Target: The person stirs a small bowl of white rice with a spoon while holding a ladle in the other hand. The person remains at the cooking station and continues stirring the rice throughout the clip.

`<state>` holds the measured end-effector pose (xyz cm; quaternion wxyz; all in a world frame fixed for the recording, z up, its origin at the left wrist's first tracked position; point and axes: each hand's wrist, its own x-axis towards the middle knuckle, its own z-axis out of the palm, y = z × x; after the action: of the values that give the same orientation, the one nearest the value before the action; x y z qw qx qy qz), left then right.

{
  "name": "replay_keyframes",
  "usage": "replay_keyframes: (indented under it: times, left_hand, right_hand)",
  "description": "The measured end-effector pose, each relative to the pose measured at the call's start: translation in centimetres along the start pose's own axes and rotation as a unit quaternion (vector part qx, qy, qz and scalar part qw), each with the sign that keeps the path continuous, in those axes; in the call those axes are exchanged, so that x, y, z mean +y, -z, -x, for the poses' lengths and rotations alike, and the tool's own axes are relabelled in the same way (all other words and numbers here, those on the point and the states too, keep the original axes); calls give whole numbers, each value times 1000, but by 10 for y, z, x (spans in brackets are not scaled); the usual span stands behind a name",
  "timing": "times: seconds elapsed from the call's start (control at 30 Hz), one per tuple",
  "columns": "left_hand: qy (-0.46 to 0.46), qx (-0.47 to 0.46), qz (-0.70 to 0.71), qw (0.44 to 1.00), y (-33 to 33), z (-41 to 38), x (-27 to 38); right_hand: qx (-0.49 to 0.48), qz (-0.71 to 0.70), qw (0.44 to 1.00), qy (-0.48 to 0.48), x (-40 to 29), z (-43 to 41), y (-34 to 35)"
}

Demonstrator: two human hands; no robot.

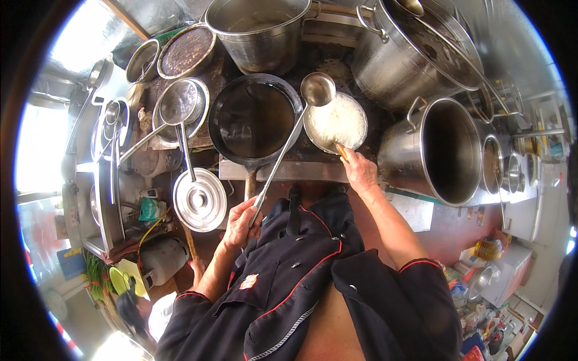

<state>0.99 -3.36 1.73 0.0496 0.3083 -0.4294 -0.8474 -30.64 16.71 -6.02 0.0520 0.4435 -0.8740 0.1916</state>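
My left hand (243, 222) grips the long handle of a steel ladle (318, 89). The ladle's bowl hangs at the upper left edge of a round metal pan (308, 135) filled with something white and frothy (336, 122). A short wooden handle (343, 152) is held by my right hand (361, 172) at the pan's near rim. Whether that handle belongs to the pan or to a separate tool in it, I cannot tell. To the left sits a black wok (257, 119) with dark liquid, its handle pointing towards me.
Tall stockpots (257, 38) stand behind; another pot (406, 149) is at right. A skimmer (180, 104) and metal lid (200, 200) lie at left, near a bowl of dark sauce (187, 52). A gas cylinder (167, 261) and a person (156, 311) are lower left.
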Motion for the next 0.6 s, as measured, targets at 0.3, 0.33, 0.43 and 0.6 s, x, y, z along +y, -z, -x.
replay_keyframes:
  times: [0.3,0.33,0.43,0.6]
  left_hand:
    - [-4,-1,5,1000,3,1,1]
    - [-2,-1,5,1000,3,0,2]
    - [4,8,6,1000,4,0,1]
    - [8,15,7,1000,3,-1,2]
  right_hand:
    - [6,-60,998,-34,1,-22,9]
    - [-1,-65,997,-45,2,-25,11]
    - [-45,-76,992,-92,-2,-34,25]
    - [-38,-112,983,-144,7,-39,24]
